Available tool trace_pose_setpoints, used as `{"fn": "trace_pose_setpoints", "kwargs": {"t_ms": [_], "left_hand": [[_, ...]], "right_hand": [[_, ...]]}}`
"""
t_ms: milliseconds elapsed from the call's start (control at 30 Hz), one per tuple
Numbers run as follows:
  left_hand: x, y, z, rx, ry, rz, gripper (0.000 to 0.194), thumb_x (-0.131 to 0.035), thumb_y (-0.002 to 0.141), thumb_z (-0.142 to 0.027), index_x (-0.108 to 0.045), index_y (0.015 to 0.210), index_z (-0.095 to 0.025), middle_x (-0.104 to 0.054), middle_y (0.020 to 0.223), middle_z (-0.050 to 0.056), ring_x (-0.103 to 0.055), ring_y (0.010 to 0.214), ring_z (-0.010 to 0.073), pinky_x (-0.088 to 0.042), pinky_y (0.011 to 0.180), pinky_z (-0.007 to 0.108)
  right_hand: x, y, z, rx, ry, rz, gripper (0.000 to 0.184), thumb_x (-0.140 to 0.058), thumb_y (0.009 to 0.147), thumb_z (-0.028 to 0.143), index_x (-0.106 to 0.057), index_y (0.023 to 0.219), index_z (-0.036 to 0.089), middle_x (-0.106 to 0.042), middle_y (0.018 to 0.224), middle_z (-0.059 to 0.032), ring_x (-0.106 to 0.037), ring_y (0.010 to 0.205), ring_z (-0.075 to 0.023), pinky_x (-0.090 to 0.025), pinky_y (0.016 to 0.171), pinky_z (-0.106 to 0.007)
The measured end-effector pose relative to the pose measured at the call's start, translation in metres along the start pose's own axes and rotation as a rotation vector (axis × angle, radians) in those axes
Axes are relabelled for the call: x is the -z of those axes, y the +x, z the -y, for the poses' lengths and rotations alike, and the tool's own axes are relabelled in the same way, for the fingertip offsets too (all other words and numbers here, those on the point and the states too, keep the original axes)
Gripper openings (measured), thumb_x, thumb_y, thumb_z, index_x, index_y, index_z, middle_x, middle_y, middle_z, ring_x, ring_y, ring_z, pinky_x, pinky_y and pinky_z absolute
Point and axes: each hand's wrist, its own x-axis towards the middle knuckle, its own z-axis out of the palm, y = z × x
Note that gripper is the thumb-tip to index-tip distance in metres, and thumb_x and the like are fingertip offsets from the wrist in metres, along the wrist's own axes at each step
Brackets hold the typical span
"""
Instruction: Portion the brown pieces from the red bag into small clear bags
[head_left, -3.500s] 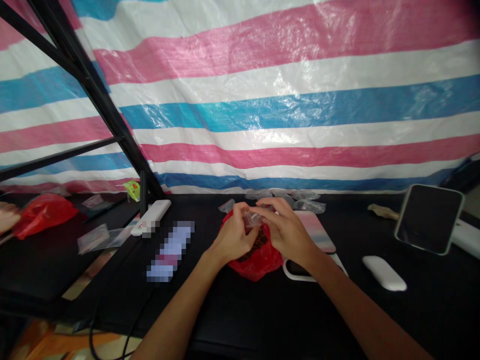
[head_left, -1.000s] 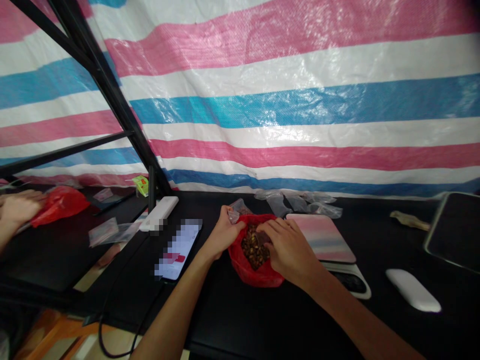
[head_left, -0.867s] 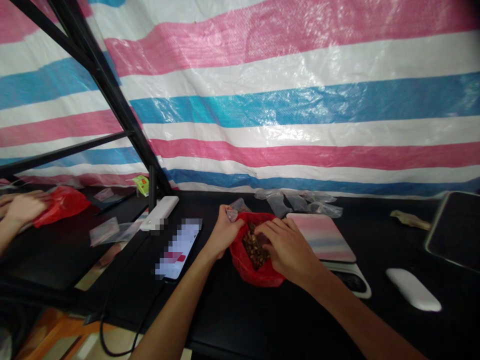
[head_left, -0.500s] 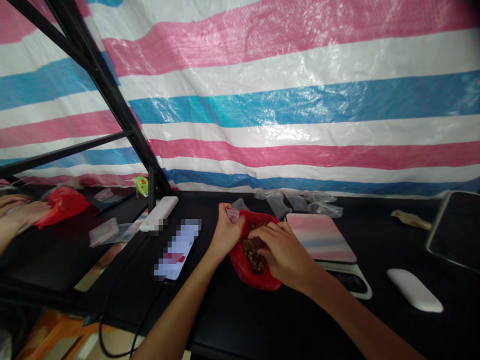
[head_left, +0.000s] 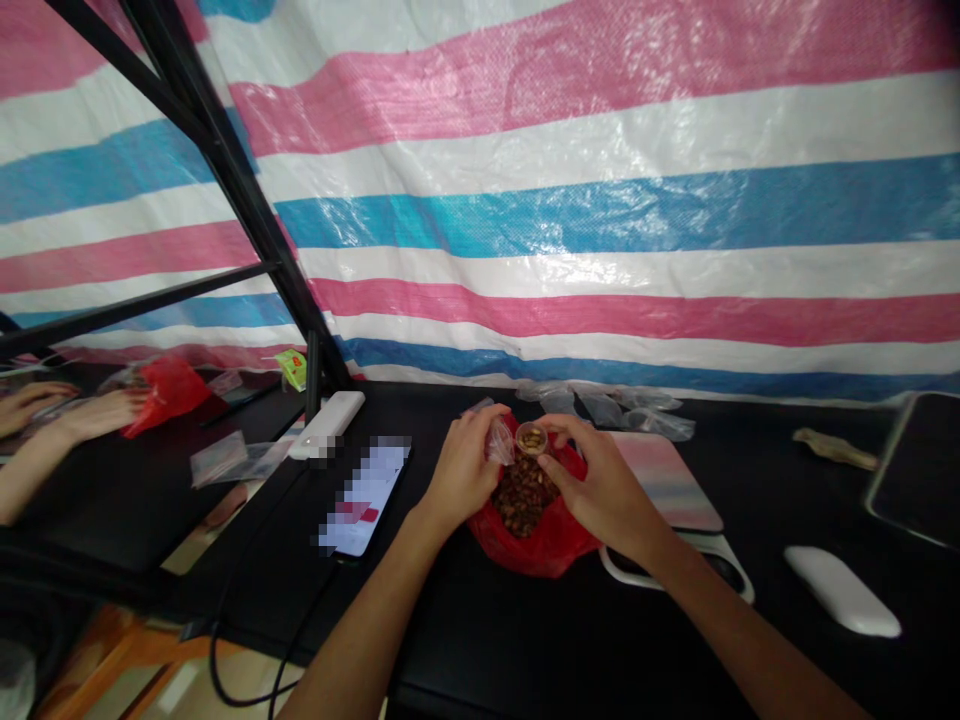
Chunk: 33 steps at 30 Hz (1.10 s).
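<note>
A red plastic bag (head_left: 540, 555) lies open on the black table, full of small brown pieces (head_left: 525, 495) that look like seeds or dried kernels. Between the thumb and fingers of my right hand (head_left: 604, 485) is a small clear round cup (head_left: 532, 440) with some pieces in it, held over the bag's mouth. My left hand (head_left: 463, 465) pinches a small clear plastic bag (head_left: 500, 442) just left of the cup, at the red bag's far left edge. The plastic bag's opening cannot be made out.
Right of the red bag is a scale (head_left: 671, 480) with a shiny plate. Beyond it lie several clear bags (head_left: 600, 405). A white rounded device (head_left: 844, 590) and a dark tablet (head_left: 919, 470) sit farther right. To the left are a phone (head_left: 371, 495), a white power strip (head_left: 328, 424) and a co-worker's hands (head_left: 97, 410).
My right hand has risen out of the brown pieces, bringing up the small cup with pieces in it. My left hand has turned inward with the clear bag, closer to the cup.
</note>
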Motion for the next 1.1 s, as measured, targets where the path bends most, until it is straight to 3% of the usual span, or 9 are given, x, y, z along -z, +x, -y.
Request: {"fn": "trace_pose_setpoints", "kwargs": {"t_ms": [167, 400, 533, 667, 767, 1100], "left_hand": [[-0.002, -0.002, -0.009, -0.022, 0.011, 0.095, 0.045, -0.071, 0.083, -0.020, -0.058, 0.126, -0.021, -0.065, 0.122, 0.009, -0.059, 0.111, 0.0276, -0.046, 0.098, 0.042], [-0.001, 0.000, -0.012, -0.042, -0.009, 0.134, 0.034, -0.074, 0.088, -0.032, -0.066, 0.119, -0.022, -0.068, 0.116, 0.008, -0.059, 0.110, 0.0265, -0.045, 0.100, 0.042], [-0.001, 0.001, -0.013, -0.055, -0.046, 0.119, 0.035, -0.075, 0.088, -0.033, -0.068, 0.120, -0.022, -0.069, 0.115, 0.006, -0.058, 0.109, 0.0251, -0.045, 0.099, 0.040], [-0.002, 0.000, -0.010, -0.043, -0.042, 0.123, 0.044, -0.079, 0.085, -0.031, -0.066, 0.126, -0.023, -0.069, 0.117, 0.007, -0.058, 0.110, 0.0255, -0.045, 0.099, 0.040], [-0.003, -0.001, -0.008, -0.018, -0.030, 0.115, 0.049, -0.080, 0.083, -0.031, -0.063, 0.128, -0.021, -0.067, 0.121, 0.008, -0.058, 0.114, 0.0261, -0.045, 0.101, 0.041], [0.003, 0.002, -0.012, -0.004, 0.010, 0.110, 0.041, -0.081, 0.083, -0.027, -0.064, 0.120, -0.020, -0.068, 0.119, 0.008, -0.059, 0.113, 0.0266, -0.045, 0.100, 0.042]], "right_hand": [[-0.004, -0.005, 0.005, 0.144, -0.055, 0.066, 0.035, -0.056, 0.095, 0.016, -0.062, 0.128, 0.026, -0.064, 0.125, -0.0076, -0.061, 0.118, -0.0245, -0.049, 0.105, -0.043], [-0.007, -0.009, 0.006, 0.243, -0.135, 0.077, 0.051, -0.048, 0.096, 0.008, -0.058, 0.140, 0.032, -0.057, 0.131, -0.0091, -0.063, 0.120, -0.0240, -0.056, 0.102, -0.042], [-0.006, -0.009, 0.005, 0.321, -0.154, 0.083, 0.057, -0.043, 0.095, 0.002, -0.057, 0.142, 0.032, -0.058, 0.134, -0.0092, -0.059, 0.127, -0.0242, -0.052, 0.108, -0.043], [-0.004, -0.007, 0.003, 0.231, -0.122, 0.098, 0.049, -0.055, 0.100, 0.017, -0.051, 0.147, 0.031, -0.061, 0.130, -0.0082, -0.062, 0.119, -0.0235, -0.053, 0.104, -0.041], [-0.002, -0.006, 0.001, 0.171, -0.075, 0.099, 0.037, -0.064, 0.098, 0.028, -0.058, 0.135, 0.030, -0.065, 0.121, -0.0055, -0.065, 0.110, -0.0226, -0.056, 0.097, -0.038], [-0.002, -0.005, 0.004, 0.193, -0.135, 0.030, 0.025, -0.065, 0.097, 0.027, -0.062, 0.121, 0.027, -0.067, 0.115, -0.0060, -0.066, 0.106, -0.0234, -0.054, 0.094, -0.039]]}}
